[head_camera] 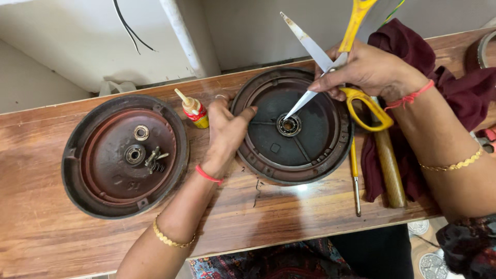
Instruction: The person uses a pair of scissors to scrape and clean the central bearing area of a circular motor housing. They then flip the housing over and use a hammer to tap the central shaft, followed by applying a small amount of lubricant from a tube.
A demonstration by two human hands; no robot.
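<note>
Head cam, looking straight down at a wooden bench (289, 217). Right hand (361, 70) is clamped around a pair of yellow-handled scissors (330, 62), blades spread open, and one blade tip is poking down at the bearing (289, 125) in the middle of the dark round cover (310, 155). Left hand (225, 132) isn't gripping anything, it's just pressed flat-ish on that cover's left rim, thumb hooked over the edge.

Stuff crowding the area: a little glue bottle (194, 109) with a yellow nozzle stands just beside the left hand, on the far side, between the two covers. Further left sits a second reddish-brown cover (103, 196) with a small bearing and some loose metal bits lying in it. Right of the dark cover there's a yellow-handled screwdriver (355, 181) and a wooden-handled hammer (390, 170), both partly under the scissors' handle loop and the right wrist. The hammer lies on a maroon cloth (465, 93) bunched up at the far right.
</note>
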